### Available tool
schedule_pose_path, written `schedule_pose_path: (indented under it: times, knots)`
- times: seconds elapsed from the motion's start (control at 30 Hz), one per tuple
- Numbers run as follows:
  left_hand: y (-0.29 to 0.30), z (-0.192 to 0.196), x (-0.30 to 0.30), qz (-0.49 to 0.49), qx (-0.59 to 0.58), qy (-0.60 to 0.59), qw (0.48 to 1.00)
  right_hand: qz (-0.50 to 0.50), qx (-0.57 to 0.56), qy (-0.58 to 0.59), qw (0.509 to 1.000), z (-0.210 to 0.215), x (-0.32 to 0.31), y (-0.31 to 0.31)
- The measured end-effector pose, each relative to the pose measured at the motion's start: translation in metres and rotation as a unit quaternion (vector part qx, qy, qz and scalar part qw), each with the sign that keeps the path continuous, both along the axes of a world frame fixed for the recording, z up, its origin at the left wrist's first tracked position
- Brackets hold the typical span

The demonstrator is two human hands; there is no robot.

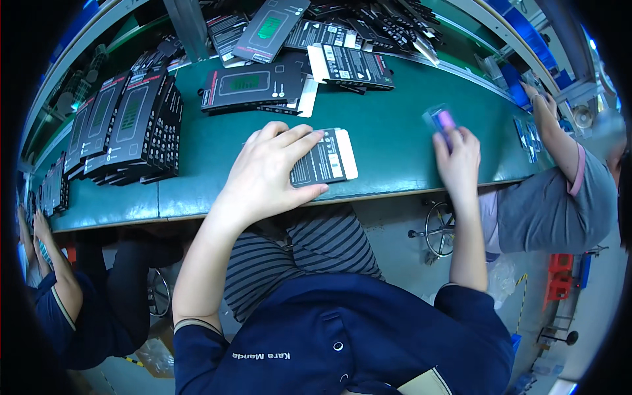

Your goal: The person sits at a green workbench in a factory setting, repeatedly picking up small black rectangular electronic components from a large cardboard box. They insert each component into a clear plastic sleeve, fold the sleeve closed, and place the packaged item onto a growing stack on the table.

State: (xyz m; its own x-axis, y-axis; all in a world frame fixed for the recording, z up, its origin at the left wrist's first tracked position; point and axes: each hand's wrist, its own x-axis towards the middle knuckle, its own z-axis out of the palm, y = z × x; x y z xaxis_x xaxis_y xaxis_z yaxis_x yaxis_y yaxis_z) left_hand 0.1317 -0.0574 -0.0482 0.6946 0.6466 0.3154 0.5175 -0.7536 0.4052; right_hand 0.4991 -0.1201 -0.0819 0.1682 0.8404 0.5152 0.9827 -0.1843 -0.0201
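My left hand is spread over a flat black carton at the table's near edge, its fingers over the far side and its thumb along the near side. The carton's white end flap sticks out to the right. Over the table to the right, my right hand is closed around a small pink and blue item, smeared by motion, whose kind I cannot make out. Beyond my left hand lie black phone-accessory cartons in a loose pile, one with a white flap showing.
Tall stacks of black cartons stand on the left of the green table. More cartons lie heaped at the back near a metal post. Co-workers sit at both sides; one's arm reaches in near small blue packets.
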Motion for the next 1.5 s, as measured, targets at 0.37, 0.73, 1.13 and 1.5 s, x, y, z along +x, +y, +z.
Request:
schedule_pose_path:
  times: [0.37, 0.73, 1.13, 1.5]
  knots:
    - [0.002, 0.002, -0.005, -0.003, -0.032, 0.004, 0.999, 0.341, -0.196, 0.259, 0.882, 0.035, -0.101, -0.006]
    - [-0.004, 0.012, 0.012, -0.037, -0.087, -0.069, 0.993, 0.564, 0.041, 0.601, 0.565, 0.017, -0.16, 0.023]
    - [-0.025, 0.014, 0.028, -0.065, -0.246, -0.678, 0.69, 0.451, 0.206, 0.572, 0.654, 0.044, -0.222, 0.016]
    - [-0.02, 0.003, 0.027, -0.017, -0.103, -0.621, 0.777, 0.437, 0.207, 0.665, 0.57, 0.043, -0.225, 0.02]
